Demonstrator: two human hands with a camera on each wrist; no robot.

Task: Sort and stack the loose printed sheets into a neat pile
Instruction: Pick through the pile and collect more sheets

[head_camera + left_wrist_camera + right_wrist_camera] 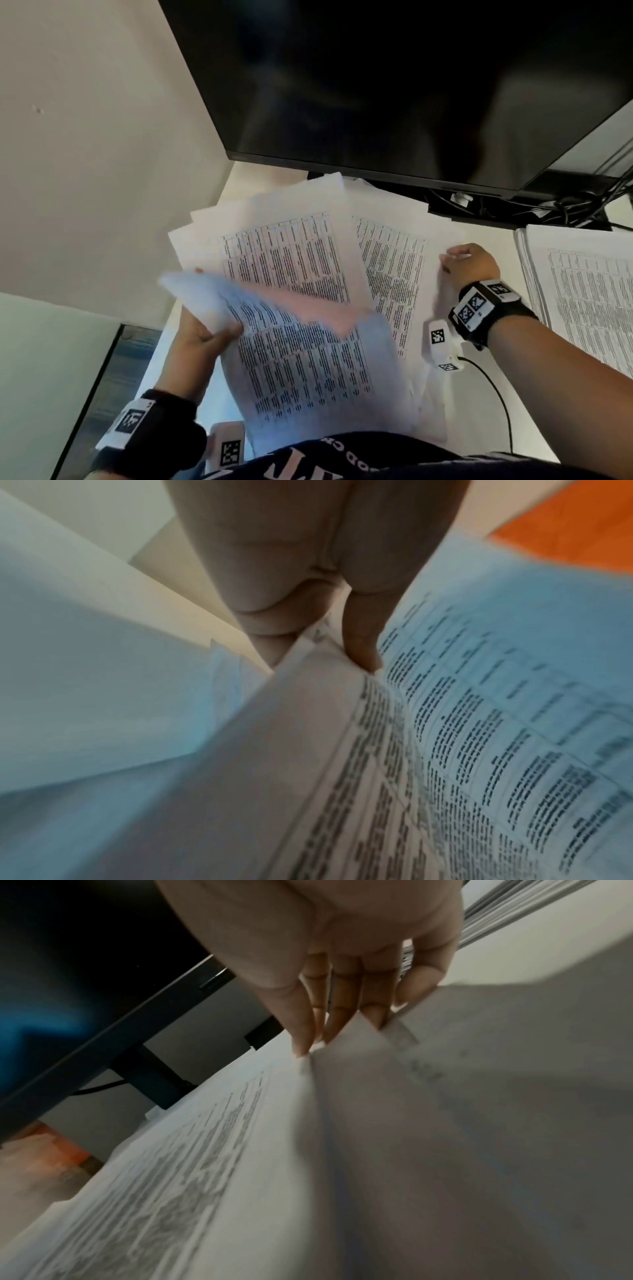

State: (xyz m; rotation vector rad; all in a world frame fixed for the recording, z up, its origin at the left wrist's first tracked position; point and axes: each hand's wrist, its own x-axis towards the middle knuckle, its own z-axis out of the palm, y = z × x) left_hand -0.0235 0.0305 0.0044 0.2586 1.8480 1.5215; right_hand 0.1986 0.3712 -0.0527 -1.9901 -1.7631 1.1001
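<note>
**Left hand gripping a bundle of sheets, right hand fingertips at a sheet edge**

From my feed: left hand (200, 337) grips a curled bundle of printed sheets (308, 359), thumb on top, fingers underneath. The bundle is lifted off the desk at its left side and sags toward the person's torso. The left wrist view confirms it: thumb (361, 645) pressed onto the paper fold, printed table rows on both sides of it. That frame is blurred.

Loose sheets (284, 253) lie fanned out on the white desk (479, 394) under and behind the bundle, edges misaligned, reaching back to the monitor (394, 85) base.

Right hand (471, 265) sits at the right edge of the fanned sheets. In the right wrist view its fingers (346, 1007) point down, nearly straight, tips at a raised sheet corner. I cannot tell if it's pinched or only touched.

A separate, squared stack of printed sheets (582, 301) sits on the desk further right, apart from the fan.

Wrist camera bands on both arms; a black cable (496, 394) runs across the desk near the right forearm.
</note>
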